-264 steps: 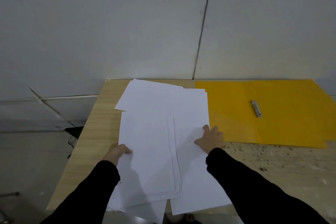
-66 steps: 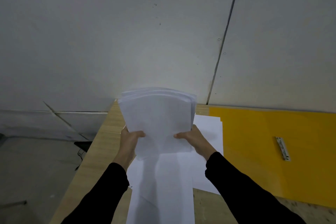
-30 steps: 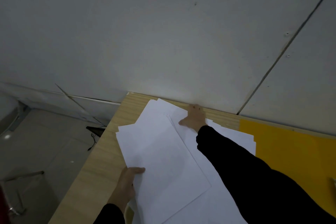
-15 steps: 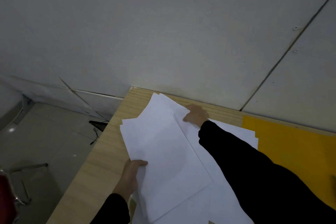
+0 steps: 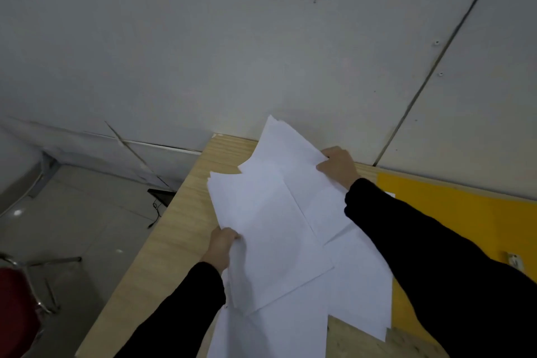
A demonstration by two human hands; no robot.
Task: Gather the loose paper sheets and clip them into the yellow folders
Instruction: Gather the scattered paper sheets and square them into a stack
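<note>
White paper sheets cover the left half of the wooden table [image 5: 180,227]. My left hand [image 5: 222,245] grips the near-left edge of a small stack of sheets [image 5: 267,232] lying slanted on top. My right hand [image 5: 337,166] pinches the far edge of another sheet [image 5: 290,148], whose far corner is lifted off the table against the wall. More loose sheets [image 5: 360,293] lie flat underneath. The open yellow folder [image 5: 453,212] lies at the right, partly behind my right arm, with part of its metal clip [image 5: 513,259] showing.
A grey wall stands right behind the table. The table's left edge drops to a tiled floor with a black cable [image 5: 158,206]. A red chair [image 5: 14,308] with metal legs stands at the lower left.
My right hand has closed on the far sheet and raised its far end off the table. My left hand still holds the stack, which has shifted slightly.
</note>
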